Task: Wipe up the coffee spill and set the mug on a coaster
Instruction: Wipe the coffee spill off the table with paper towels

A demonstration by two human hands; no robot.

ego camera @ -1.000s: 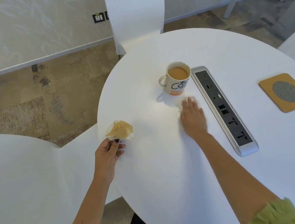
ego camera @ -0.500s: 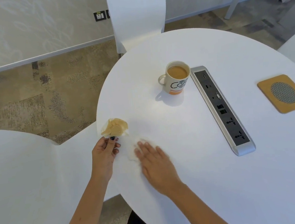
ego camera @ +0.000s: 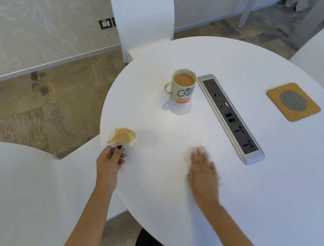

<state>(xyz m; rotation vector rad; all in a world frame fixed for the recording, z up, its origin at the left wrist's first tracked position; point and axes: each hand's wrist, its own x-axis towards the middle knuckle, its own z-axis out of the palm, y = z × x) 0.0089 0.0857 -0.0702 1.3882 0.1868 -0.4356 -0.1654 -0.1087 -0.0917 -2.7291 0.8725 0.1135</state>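
We see the right hand (ego camera: 201,170) flat on the counter (ego camera: 261,192), fingers straight, pressing a white tissue (ego camera: 188,155) that is blurred. The left hand (ego camera: 109,162) pinches a coffee-stained wad (ego camera: 121,136) at the counter's edge. The full mug (ego camera: 183,85) stands beside the socket strip (ego camera: 230,117), well apart from the coaster (ego camera: 293,101).

Black lettering is printed on the side of the white mug (ego camera: 183,85), near the far edge of the surface (ego camera: 241,194). Only "CO" can be read; the remaining letters are turned out of sight.
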